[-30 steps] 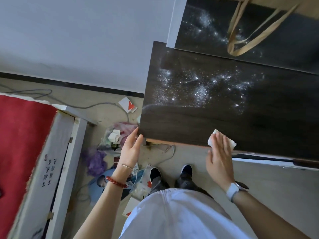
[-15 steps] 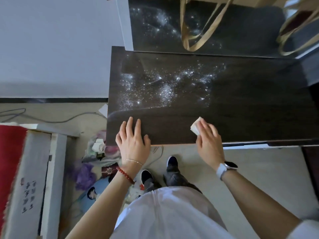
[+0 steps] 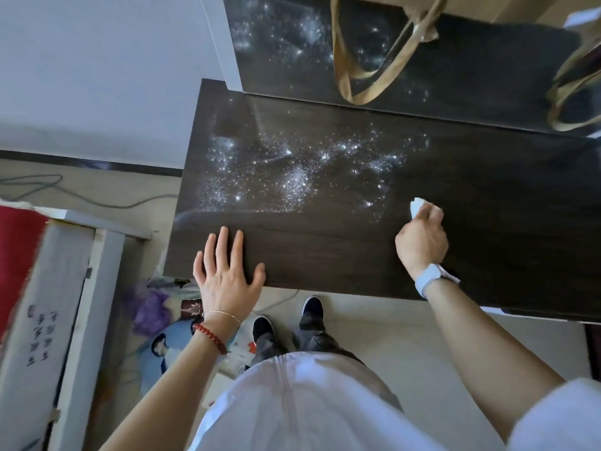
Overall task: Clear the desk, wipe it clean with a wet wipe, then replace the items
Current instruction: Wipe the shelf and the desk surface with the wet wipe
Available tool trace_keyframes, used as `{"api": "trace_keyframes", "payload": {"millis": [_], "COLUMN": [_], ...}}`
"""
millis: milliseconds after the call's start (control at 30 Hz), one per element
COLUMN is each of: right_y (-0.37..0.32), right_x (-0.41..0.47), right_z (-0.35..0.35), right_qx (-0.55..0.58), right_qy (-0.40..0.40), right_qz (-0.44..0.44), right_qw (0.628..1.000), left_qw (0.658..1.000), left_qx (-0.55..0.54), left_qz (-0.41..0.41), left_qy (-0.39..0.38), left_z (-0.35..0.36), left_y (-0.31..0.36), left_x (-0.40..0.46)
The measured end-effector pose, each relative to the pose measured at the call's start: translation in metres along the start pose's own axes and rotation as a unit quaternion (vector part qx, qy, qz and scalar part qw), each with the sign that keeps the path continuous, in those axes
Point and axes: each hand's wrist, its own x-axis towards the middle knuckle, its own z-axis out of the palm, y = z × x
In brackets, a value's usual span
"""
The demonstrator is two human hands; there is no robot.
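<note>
Head view, looking down. Dark wood-grain desk [image 3: 325, 242] filled the centre and right of the frame; glittering specks were scattered across its upper centre, while the strip along its near edge looked plain and dark. Left hand [image 3: 224, 275] lay flat at the desk's lower-left edge, fingers spread wide, with a red bead bracelet [image 3: 210, 337] and a thin chain at the wrist. Right hand [image 3: 422, 237], at centre right, was closed around a white wipe [image 3: 416, 205], whose end showed beyond the knuckles and touched the desk; a white watch [image 3: 429, 279] sat on that wrist. A second dark surface [image 3: 471, 70], also speckled, occupied the upper right behind the desk, and tan bag handles [image 3: 383, 73] hung over it. A pale wall [image 3: 97, 70] with a dark baseboard filled the upper left. Below it, on the beige floor [image 3: 390, 333], lay a grey cable [image 3: 97, 200]. A red cloth [image 3: 16, 255] over a white box sat at the left edge. Purple and blue clutter [image 3: 153, 320] lay under the desk's left corner. Two dark shoes [image 3: 312, 309] stood at lower centre, just below the desk edge.
</note>
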Motion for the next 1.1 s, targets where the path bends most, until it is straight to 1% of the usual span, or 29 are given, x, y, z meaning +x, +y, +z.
{"api": "trace_keyframes", "payload": {"millis": [100,200,267,333,367,433,500,533,600,633,767,933,1100], "right_y": [-0.063,-0.123,-0.136,-0.120,-0.105,-0.071,-0.048,-0.047,-0.066,-0.081,-0.156,-0.230,-0.276], "right_x": [-0.017,-0.041,-0.048,-0.044,-0.041,-0.032,-0.025,-0.022,-0.022,-0.024,-0.043,-0.087,-0.126], "right_z": [0.010,0.018,0.020,0.019,0.017,0.011,0.005,0.005,0.008,0.011,0.023,0.037,0.049], "right_qx": [0.003,0.015,0.027,0.028,0.019,0.008,0.025,0.035,0.053,0.057,0.056,0.039,0.041], "right_qy": [-0.053,-0.119,-0.138,-0.134,-0.121,-0.079,-0.043,-0.032,-0.029,-0.031,-0.061,-0.111,-0.154], "right_qz": [-0.108,-0.230,-0.265,-0.259,-0.238,-0.167,-0.100,-0.077,-0.051,-0.059,-0.148,-0.250,-0.327], "right_qw": [0.993,0.966,0.954,0.956,0.963,0.983,0.994,0.996,0.997,0.996,0.985,0.961,0.932], "left_qw": [1.000,1.000,0.999,0.999,0.998,0.998,0.998,0.998,0.999,0.999,1.000,0.998,0.988], "left_qx": [0.009,0.017,0.025,0.027,0.027,0.027,0.025,0.023,0.016,0.012,-0.004,-0.055,-0.126], "left_qz": [0.005,0.024,0.037,0.044,0.049,0.057,0.056,0.053,0.045,0.040,0.023,0.001,-0.082], "left_qy": [0.005,-0.005,-0.012,-0.011,-0.006,0.002,0.011,0.017,0.023,0.022,0.012,0.006,0.034], "left_z": [-0.003,-0.008,-0.011,-0.012,-0.013,-0.014,-0.015,-0.016,-0.018,-0.019,-0.023,-0.028,-0.034], "left_y": [-0.002,-0.008,-0.013,-0.019,-0.024,-0.034,-0.046,-0.051,-0.062,-0.068,-0.092,-0.122,-0.161], "left_x": [0.002,0.004,0.005,0.005,0.005,0.004,0.003,0.003,0.002,0.001,0.001,0.002,-0.010]}}
